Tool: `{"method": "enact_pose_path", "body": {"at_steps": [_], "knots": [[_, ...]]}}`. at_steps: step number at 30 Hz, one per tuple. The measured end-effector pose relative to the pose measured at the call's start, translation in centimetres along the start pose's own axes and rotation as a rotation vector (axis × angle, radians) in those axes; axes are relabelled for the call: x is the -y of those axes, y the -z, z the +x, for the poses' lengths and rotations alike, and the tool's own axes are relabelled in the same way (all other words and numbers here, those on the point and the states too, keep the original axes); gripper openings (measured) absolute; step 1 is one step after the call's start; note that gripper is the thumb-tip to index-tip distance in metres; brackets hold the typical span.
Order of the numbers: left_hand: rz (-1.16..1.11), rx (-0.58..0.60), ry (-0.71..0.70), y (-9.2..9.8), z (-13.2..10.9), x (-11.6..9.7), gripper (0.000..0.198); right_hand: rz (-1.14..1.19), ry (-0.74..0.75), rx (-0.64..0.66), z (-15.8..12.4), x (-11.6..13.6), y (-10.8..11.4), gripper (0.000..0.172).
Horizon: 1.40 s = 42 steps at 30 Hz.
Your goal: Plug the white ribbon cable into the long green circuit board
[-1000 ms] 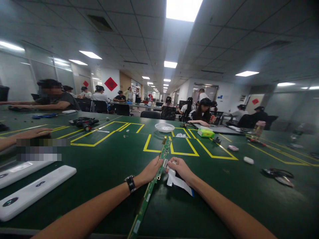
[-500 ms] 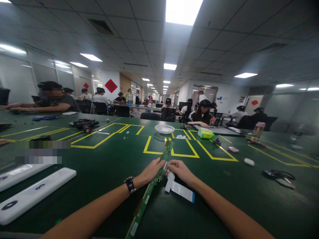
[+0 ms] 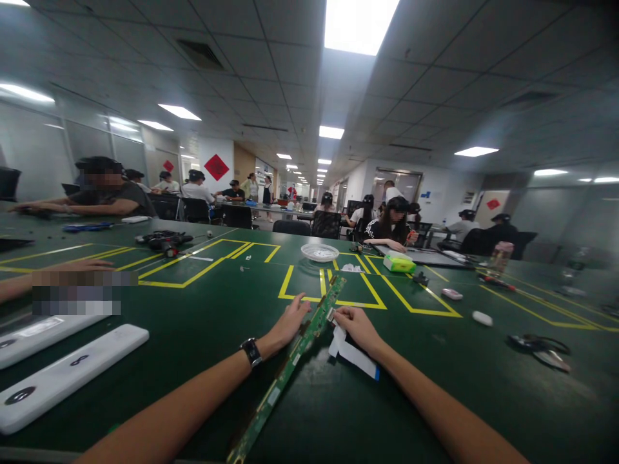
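A long, narrow green circuit board lies slantwise on the dark green table, its far end near the yellow floor-tape boxes. My left hand, with a black watch on the wrist, rests on the board's left edge, fingers stretched along it. My right hand pinches the upper end of a white flat ribbon cable right where it meets the board's right edge. The cable's blue-tipped end trails toward me on the table.
Two long white casings lie at the left. A white dish, a green-and-white box, small white parts and black tools sit farther out. A power screwdriver lies at far left. Other people sit around the tables.
The board has swung, its far end now further right. My left hand has loosened from a grip to flat fingers along the edge. My right hand stays pinched on the cable at the board.
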State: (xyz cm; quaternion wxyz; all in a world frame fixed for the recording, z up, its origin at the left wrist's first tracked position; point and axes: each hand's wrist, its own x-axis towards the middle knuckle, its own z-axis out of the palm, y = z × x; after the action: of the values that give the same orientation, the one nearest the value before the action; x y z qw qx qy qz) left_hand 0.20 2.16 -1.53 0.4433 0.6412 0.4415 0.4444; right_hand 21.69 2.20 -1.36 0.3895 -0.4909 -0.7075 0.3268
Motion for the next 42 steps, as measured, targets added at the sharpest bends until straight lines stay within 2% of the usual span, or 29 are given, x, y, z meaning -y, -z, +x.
{"method": "enact_pose_path", "body": {"at_steps": [2,4,7,11,17,19,23,28,33,36,42], "knots": [[0.1,-0.036,-0.015,0.3,0.3,0.3,0.061,-0.318,0.065,-0.122,0.2,-0.6,0.9,0.032],[0.161,-0.046,-0.05,0.5,0.4,0.3,0.056,-0.563,0.102,-0.181,0.2,-1.0,1.9,0.026],[0.205,-0.052,-0.091,0.4,0.5,0.3,0.051,-0.712,0.125,-0.147,0.1,-1.0,2.7,0.021],[0.229,-0.044,-0.158,0.1,0.3,0.2,0.048,-0.713,0.217,-0.037,-0.3,-0.8,2.3,0.016],[0.28,-0.03,-0.285,0.1,0.4,0.4,0.043,-0.683,0.335,0.023,-0.4,-0.7,1.3,0.014],[0.309,-0.031,-0.324,0.1,0.3,0.4,0.039,-0.709,0.336,0.012,-0.2,-0.9,1.2,0.014],[0.367,-0.005,-0.389,0.0,-0.1,0.3,0.032,-0.782,0.254,-0.096,0.3,-1.2,1.2,0.016],[0.416,-0.015,-0.416,0.2,-0.3,0.0,0.029,-0.696,0.373,0.039,0.5,-1.2,1.3,0.015],[0.48,-0.013,-0.405,0.4,-0.1,-0.3,0.028,-0.784,0.347,-0.026,0.9,-1.4,1.6,0.019],[0.527,-0.009,-0.439,0.3,0.0,-0.4,0.026,-0.764,0.441,0.075,1.2,-1.7,1.7,0.019],[0.579,0.01,-0.479,0.3,-0.5,-0.5,0.025,-0.753,0.414,0.02,1.0,-1.4,1.2,0.017]]}}
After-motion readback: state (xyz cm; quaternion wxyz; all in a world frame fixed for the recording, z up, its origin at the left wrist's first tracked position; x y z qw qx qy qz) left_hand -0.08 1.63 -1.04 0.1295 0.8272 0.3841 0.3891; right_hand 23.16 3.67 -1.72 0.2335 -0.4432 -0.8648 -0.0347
